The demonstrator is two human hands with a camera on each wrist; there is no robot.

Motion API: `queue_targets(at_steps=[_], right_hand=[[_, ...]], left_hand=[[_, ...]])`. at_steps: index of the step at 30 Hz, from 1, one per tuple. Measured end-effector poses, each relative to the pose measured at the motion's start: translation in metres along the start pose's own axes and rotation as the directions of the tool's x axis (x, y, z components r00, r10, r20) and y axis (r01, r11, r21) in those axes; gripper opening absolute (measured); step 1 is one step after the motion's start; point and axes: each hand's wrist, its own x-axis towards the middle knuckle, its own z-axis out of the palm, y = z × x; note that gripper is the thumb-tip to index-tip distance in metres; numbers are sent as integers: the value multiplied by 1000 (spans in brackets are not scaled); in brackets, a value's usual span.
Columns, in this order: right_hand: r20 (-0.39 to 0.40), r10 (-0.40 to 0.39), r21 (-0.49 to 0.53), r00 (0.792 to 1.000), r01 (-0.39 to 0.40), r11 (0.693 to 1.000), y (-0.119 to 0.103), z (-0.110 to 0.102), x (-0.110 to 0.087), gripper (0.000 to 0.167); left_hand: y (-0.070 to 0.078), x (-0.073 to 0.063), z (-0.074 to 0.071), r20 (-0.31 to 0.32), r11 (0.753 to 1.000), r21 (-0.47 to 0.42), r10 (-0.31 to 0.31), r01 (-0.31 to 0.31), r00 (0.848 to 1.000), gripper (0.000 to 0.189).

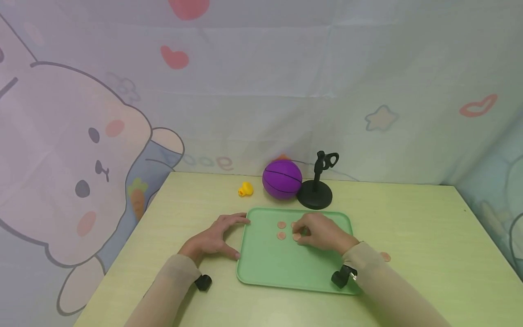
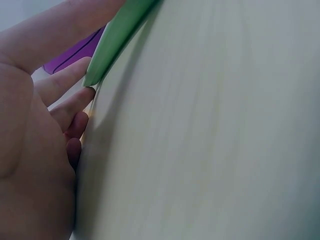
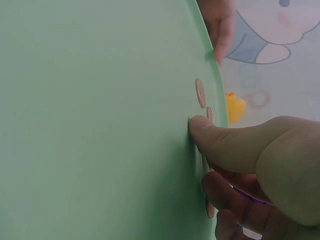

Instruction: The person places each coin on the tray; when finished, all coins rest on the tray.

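Note:
My right hand [image 1: 320, 231] is over the green tray [image 1: 286, 268], fingers bent, with a copper-coloured coin [image 1: 296, 237] between thumb and forefinger at the tray's surface. A second coin [image 1: 293, 225] lies just behind it, partly covered by the fingers. To their left are two more coins, the farther coin [image 1: 281, 225] and the nearer coin [image 1: 281, 235], both flat on the tray. The right wrist view shows the thumb [image 3: 220, 142] low beside the coins. My left hand [image 1: 212, 236] touches the tray's left rim with thumb and fingers spread; its palm [image 2: 30, 150] holds nothing.
Behind the tray stand a yellow rubber duck [image 1: 245, 189], a purple ball [image 1: 282, 179] with black lines and a black stand [image 1: 315, 194] on a round base. Another copper coin [image 1: 385, 256] lies on the table right of the tray, beside my right sleeve.

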Motion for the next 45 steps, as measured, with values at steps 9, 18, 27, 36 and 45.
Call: queue_targets(at_steps=[9, 18, 27, 36, 45], right_hand=[[-5, 26, -30, 1000, -26, 999, -1, -1, -3, 4], [-20, 22, -51, 1000, -23, 998, -5, -3, -4, 6], [-19, 28, -57, 999, -29, 998, -4, -2, -2, 6], [-22, 28, -53, 999, -30, 998, -5, -2, 0, 5], [-26, 11, -36, 1000, -12, 999, -4, -3, 0, 7]], left_hand=[[0, 0, 0, -3, 1000, -3, 7, -7, 1000, 92], [0, 0, 1, 4, 1000, 1, -2, 2, 1000, 92], [1, 0, 0, -2, 1000, -9, -8, 8, 1000, 92], [0, 0, 0, 0, 1000, 12, 7, -7, 1000, 93], [1, 1, 0, -5, 1000, -17, -1, 1, 1000, 91]])
